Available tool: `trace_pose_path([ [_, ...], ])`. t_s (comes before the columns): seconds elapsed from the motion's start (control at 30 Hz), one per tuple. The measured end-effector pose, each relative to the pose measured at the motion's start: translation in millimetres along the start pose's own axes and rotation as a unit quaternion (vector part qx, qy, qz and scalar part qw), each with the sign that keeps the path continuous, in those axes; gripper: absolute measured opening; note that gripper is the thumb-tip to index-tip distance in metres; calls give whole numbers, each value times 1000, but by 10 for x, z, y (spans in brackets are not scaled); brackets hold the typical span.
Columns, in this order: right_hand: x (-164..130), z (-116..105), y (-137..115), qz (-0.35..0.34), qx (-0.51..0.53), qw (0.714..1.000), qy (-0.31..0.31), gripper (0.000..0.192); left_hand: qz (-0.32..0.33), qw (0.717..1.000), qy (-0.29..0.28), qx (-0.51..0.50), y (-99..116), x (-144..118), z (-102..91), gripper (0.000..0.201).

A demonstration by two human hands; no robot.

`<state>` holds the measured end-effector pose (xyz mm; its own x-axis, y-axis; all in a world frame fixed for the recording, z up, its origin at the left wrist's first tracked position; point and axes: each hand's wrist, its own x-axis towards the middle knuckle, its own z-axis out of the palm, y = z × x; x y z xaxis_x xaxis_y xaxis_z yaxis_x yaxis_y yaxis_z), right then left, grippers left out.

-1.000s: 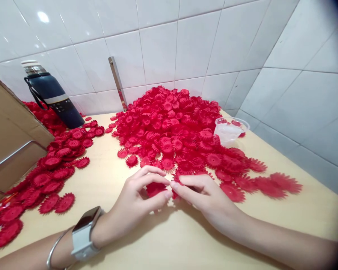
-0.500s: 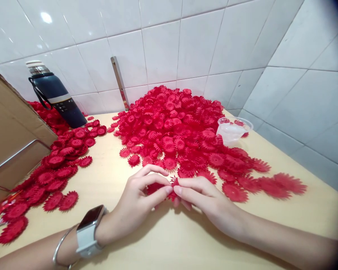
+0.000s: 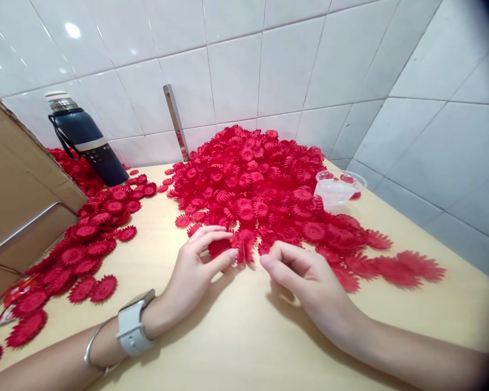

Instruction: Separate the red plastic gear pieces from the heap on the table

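A big heap of red toothed flower-shaped pieces (image 3: 252,174) covers the back of the pale wooden table (image 3: 236,336). My left hand (image 3: 198,266), with a white watch and a bangle on the wrist, pinches a red flower piece (image 3: 241,244) between thumb and fingers at the heap's near edge. Just right of it, my right hand (image 3: 299,271) hovers with fingers curled loosely, apart from that piece and with nothing visibly in them.
A second spread of red pieces (image 3: 85,244) lies at the left beside a cardboard box (image 3: 16,184). A dark blue flask (image 3: 85,141) stands by the tiled wall. A clear plastic cup (image 3: 336,190) sits at the heap's right. A metal strip (image 3: 176,122) leans on the wall.
Both hands moved up toward the heap. My right hand let go of the red piece the two hands were pinching together; my left hand keeps it.
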<state>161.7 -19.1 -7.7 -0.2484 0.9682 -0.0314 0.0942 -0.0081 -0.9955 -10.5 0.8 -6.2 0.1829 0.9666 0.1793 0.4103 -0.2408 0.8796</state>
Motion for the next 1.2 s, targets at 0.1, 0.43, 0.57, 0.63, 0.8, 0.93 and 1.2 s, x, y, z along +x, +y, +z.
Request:
trace_pose_path([
  [0.1,-21,2,4,-28,-25,997,-65,21,37,998,-43,19,30,-48,18,34],
  [0.43,44,4,8,17,45,995,-82,12,26,990,-112,-76,69,-169,82,55],
  [0.57,72,-8,-9,32,64,994,-81,17,5,988,-134,-73,120,-162,71,38],
  [0.63,79,-14,-9,34,61,994,-79,20,-3,988,-139,-71,133,-155,65,35],
  [0.8,90,-14,11,39,69,994,-70,23,24,990,-132,-44,133,-150,64,33],
  [0.93,93,-13,10,34,71,994,-72,22,35,991,-129,-20,141,-163,59,33],
  [1.2,87,-7,-4,44,70,994,-74,20,41,991,-124,-14,130,-164,52,32],
])
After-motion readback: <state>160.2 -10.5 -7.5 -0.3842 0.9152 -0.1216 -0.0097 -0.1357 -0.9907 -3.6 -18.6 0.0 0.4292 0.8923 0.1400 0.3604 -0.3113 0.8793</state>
